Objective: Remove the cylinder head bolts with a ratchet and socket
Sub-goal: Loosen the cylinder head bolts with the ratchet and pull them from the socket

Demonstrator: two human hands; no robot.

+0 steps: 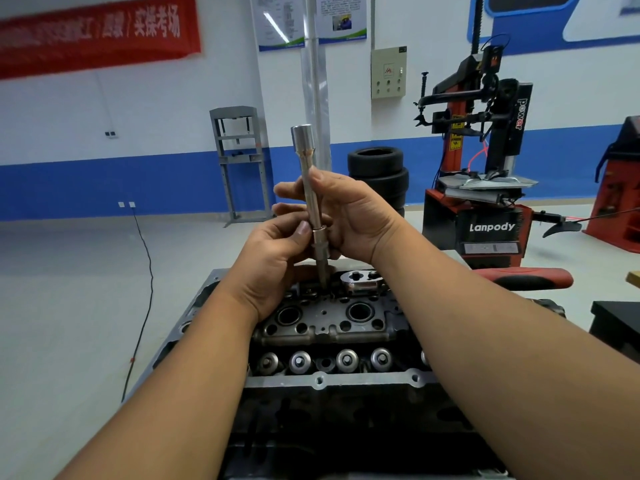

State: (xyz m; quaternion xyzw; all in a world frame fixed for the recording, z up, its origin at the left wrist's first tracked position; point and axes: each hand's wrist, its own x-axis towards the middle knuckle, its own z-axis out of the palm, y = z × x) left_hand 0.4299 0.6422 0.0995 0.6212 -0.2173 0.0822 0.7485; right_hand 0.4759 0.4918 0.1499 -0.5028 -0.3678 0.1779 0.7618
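Observation:
A cylinder head (329, 327) with round bores and valve springs lies in front of me on an engine block. Above its far end I hold a long chrome extension bar (309, 188) upright, with a socket (320, 244) on its lower end and a thin bit or bolt shank running down toward the head. My right hand (349, 216) grips the bar's middle. My left hand (277, 258) pinches the socket with thumb and fingers. A chrome ratchet head (360, 281) rests on the far end of the cylinder head.
A red and black tyre changer (485, 188) stands to the right, stacked tyres (381, 178) behind my hands, a grey press frame (240, 164) at the wall. A black cable (145, 271) runs across the floor on the left. A red padded seat (533, 278) sits right of the engine.

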